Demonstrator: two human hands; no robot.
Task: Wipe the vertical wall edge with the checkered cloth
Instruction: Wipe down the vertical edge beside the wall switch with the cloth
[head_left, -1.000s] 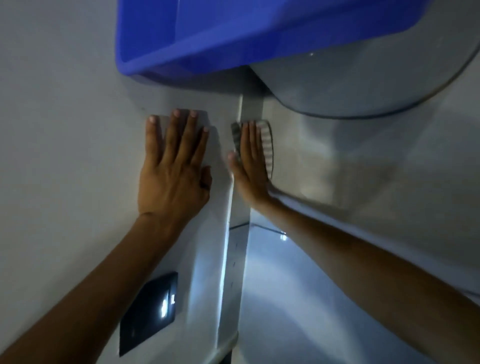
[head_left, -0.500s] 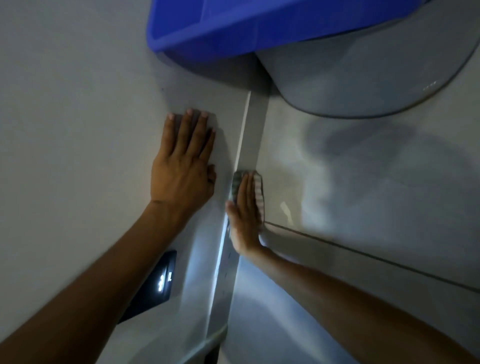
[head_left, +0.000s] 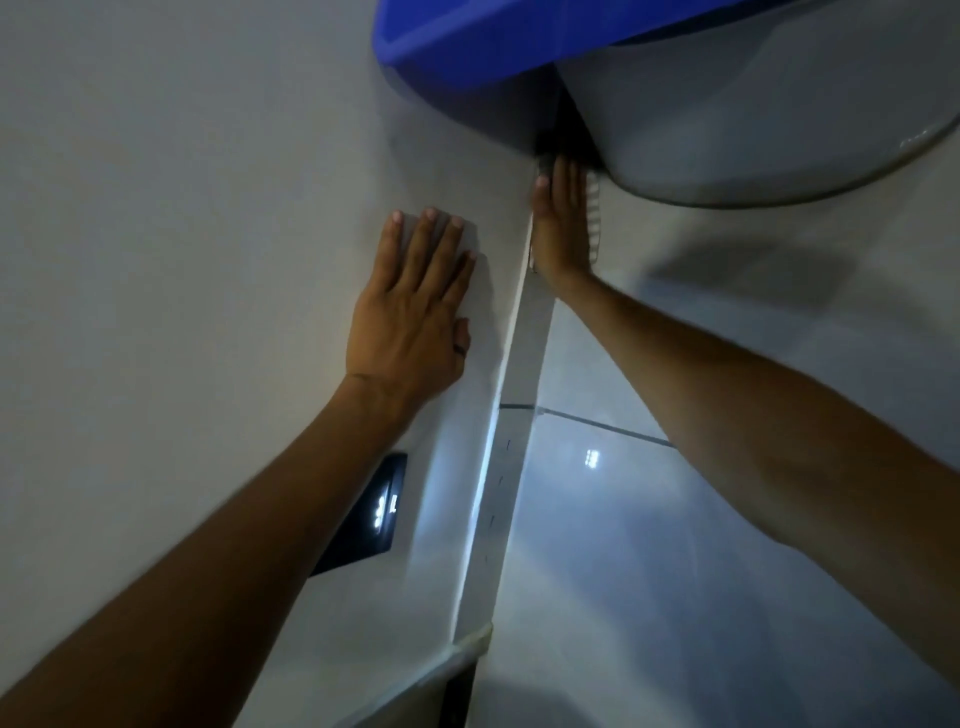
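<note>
Your right hand (head_left: 563, 228), fingers straight, presses the cloth (head_left: 594, 218) high on the edge (head_left: 519, 374); it runs downward; left hand (head_left: 410, 322) lies flat.

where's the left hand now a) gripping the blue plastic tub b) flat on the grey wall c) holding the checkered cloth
b: the left hand lies flat, fingers straight, on the plain grey wall; the right hand presses the checkered cloth.

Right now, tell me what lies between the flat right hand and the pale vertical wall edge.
The grey-and-white checkered cloth, pressed flat under the right hand against the wall edge, seen in the head view.
</note>
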